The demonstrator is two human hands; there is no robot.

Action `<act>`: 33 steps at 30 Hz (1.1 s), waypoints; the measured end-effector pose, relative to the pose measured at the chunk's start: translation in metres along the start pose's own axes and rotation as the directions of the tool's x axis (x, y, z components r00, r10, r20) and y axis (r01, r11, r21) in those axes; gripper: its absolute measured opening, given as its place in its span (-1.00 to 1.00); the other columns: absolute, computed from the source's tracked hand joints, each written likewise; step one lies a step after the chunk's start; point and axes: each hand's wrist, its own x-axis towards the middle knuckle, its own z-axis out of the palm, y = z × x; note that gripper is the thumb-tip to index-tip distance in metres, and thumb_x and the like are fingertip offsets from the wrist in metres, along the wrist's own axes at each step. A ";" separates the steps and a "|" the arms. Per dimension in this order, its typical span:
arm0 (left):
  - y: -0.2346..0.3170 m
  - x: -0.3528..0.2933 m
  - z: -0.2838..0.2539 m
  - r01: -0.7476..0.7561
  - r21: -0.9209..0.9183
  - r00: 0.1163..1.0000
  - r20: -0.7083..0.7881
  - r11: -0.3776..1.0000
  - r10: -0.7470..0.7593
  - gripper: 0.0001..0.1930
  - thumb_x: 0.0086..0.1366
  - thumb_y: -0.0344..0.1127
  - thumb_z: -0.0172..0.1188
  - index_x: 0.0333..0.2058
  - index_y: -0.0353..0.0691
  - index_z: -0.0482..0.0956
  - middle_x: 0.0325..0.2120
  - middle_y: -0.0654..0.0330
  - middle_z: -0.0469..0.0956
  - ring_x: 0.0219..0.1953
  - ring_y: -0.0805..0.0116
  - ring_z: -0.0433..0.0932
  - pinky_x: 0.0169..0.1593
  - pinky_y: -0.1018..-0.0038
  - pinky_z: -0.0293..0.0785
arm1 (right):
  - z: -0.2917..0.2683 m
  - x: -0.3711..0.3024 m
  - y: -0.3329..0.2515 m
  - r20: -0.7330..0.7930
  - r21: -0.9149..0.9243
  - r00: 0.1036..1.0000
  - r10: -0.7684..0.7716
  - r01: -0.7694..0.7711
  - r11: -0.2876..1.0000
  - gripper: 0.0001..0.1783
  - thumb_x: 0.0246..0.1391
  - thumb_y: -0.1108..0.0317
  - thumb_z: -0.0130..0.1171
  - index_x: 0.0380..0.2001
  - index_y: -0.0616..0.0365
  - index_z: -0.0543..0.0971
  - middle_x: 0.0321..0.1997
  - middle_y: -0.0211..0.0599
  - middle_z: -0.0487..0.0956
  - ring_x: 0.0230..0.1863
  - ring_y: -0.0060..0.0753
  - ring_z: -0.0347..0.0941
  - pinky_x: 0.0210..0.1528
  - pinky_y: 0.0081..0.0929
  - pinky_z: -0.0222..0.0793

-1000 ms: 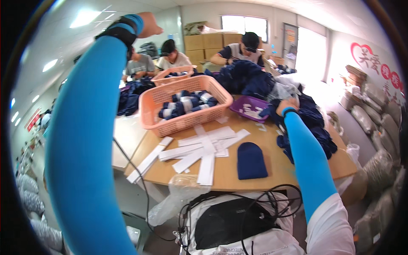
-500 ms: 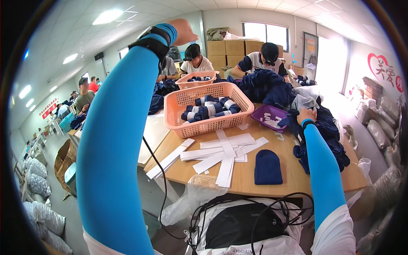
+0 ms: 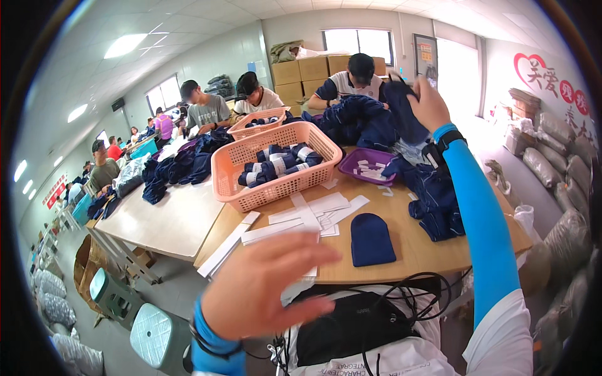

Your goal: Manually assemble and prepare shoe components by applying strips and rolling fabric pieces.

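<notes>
My right hand (image 3: 429, 105) is raised over the far right of the table, its fingers closed on a dark navy knit hat (image 3: 404, 116) that hangs down. Below it lies a loose heap of navy knit pieces (image 3: 429, 197). My left hand (image 3: 269, 282), slightly blurred, hovers near the table's front edge with fingers apart and nothing in them. To its right, another navy knit hat (image 3: 372, 240) lies flat on the wood. White paper strips (image 3: 310, 213) are spread beyond my left hand, partly hidden by it.
An orange basket (image 3: 238, 202) holds rolled navy bundles with white bands; a purple tray (image 3: 347, 172) beside it holds small white pieces. A smaller orange basket (image 3: 241, 133) stands behind. Co-workers (image 3: 357, 78) sit across the table. Black cables (image 3: 433, 307) lie close to the front edge.
My left hand has come down from high on the left to the near front of the table. My right hand has lifted a navy hat up off the heap. The view has shifted.
</notes>
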 end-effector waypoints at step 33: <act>0.025 0.004 0.103 -0.155 -0.492 0.734 -0.638 0.857 -0.233 -0.29 0.15 -0.04 0.50 0.11 -0.41 0.44 -0.12 -0.01 0.57 -0.17 0.06 0.55 -0.10 0.25 0.44 | -0.159 -0.222 -0.243 0.559 0.810 0.827 -0.049 -0.533 0.245 -0.67 0.54 0.31 0.09 0.22 0.23 0.55 -0.01 -0.46 0.59 -0.02 -0.61 0.40 0.06 -0.54 0.38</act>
